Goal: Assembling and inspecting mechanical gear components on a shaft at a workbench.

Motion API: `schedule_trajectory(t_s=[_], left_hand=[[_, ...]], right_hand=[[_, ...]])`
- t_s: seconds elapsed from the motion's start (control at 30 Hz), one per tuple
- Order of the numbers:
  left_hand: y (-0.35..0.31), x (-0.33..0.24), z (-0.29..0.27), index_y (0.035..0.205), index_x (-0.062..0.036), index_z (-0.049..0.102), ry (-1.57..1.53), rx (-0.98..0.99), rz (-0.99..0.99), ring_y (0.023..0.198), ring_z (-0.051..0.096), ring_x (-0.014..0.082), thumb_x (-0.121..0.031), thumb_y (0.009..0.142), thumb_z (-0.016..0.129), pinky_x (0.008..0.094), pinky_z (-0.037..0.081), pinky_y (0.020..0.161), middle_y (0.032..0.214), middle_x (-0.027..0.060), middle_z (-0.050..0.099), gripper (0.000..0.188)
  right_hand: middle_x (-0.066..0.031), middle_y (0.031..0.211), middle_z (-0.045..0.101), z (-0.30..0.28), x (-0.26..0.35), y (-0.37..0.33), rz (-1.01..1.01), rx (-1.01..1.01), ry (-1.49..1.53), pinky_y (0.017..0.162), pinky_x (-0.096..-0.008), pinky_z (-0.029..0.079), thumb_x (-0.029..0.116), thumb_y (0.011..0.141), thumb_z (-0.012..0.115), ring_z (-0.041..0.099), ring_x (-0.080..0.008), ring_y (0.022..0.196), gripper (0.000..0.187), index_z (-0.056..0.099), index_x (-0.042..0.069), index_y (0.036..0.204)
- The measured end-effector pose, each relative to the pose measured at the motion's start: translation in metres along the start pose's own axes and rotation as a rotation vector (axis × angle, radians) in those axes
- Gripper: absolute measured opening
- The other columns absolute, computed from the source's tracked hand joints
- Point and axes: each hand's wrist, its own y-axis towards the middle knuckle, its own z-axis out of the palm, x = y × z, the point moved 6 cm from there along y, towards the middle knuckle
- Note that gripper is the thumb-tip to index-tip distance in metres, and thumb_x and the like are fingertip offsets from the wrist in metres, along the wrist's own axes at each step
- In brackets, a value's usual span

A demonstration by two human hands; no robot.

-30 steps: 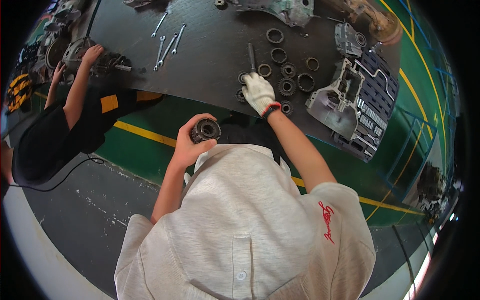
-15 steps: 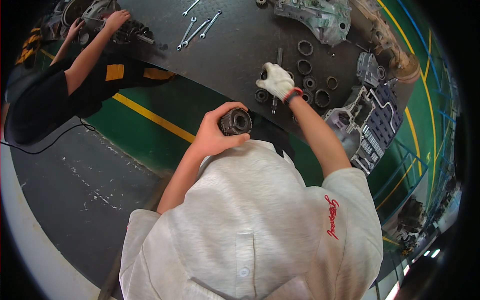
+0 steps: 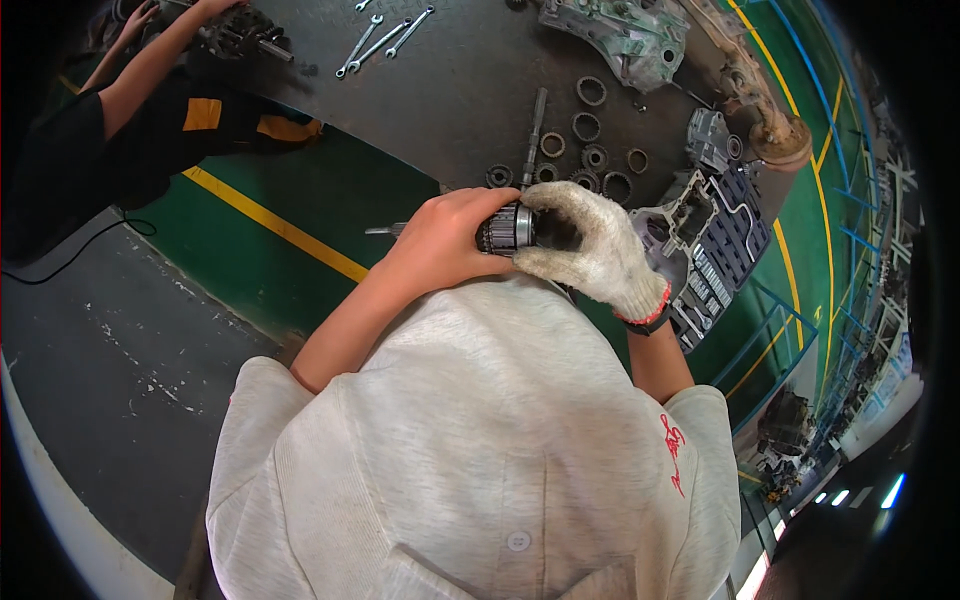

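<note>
I'm gripping the toothed gear with both hands: bare left hand wrapping it, gloved right hand cupping its end. It's looking heavy, stiff, probably oily, so I'm holding around the teeth.

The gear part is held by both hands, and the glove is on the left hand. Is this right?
Not quite. The head view shows the white knit glove on the right hand; the left hand is bare. Both do hold the gear part.
</note>
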Motion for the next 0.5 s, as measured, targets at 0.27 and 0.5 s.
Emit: schedule_trajectory(t_s=[0.27, 0.5], left_hand=[[-0.003, -0.004, 0.008, 0.133, -0.0061, 0.068, 0.059, -0.005, -0.001, 0.106, 0.073, 0.0368, -0.018, 0.064, 0.09, 0.0431, 0.059, 0.094, 0.12, 0.0165, 0.074, 0.073], [-0.004, -0.009, 0.015, 0.13, -0.0053, 0.069, 0.026, -0.061, 0.054, 0.103, 0.073, 0.0354, -0.017, 0.064, 0.091, 0.042, 0.059, 0.091, 0.117, 0.0152, 0.074, 0.071]], right_hand=[[-0.0169, 0.121, 0.075, 0.006, -0.001, -0.015, -0.006, -0.099, 0.033, 0.097, -0.0388, 0.059, 0.03, 0.081, 0.09, 0.075, -0.0295, 0.11, 0.061, 0.07, 0.0, 0.13], [-0.0157, 0.118, 0.076, 0.003, 0.0, -0.021, 0.19, -0.096, 0.089, 0.095, -0.0387, 0.059, 0.032, 0.08, 0.091, 0.075, -0.0292, 0.106, 0.059, 0.071, 0.001, 0.126]])
